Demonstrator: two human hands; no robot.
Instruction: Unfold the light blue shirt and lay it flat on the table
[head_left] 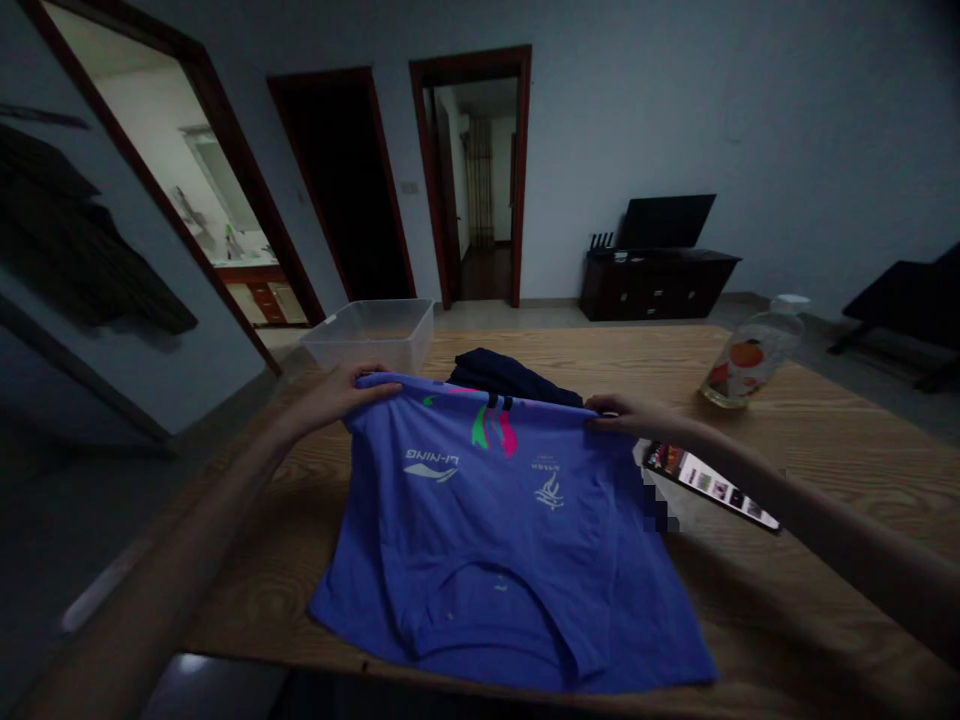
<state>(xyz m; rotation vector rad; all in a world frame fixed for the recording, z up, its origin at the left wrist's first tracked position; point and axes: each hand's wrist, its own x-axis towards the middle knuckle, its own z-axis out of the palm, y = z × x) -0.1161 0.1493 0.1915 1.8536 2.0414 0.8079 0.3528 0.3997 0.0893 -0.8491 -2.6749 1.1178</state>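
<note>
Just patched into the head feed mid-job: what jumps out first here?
A blue T-shirt lies spread on the wooden table, its far edge gripped by the left hand and the right hand. Beyond it lies a dark folded garment; a clear plastic bin stands far left, a bottle right.

Both bare arms reach forward and away from the body, elbows nearly straight, forearms converging slightly toward the middle. The left hand (341,392) lies palm down, fingers curled forward and thumb tucked beneath, closed in a pinching grip. The right hand (624,412) sits at about the same reach, well apart from the left, knuckles up, fingertips pressed together in a matching pinch. Both wrists are level and unbent, the right forearm angling in from the lower right corner.
</note>
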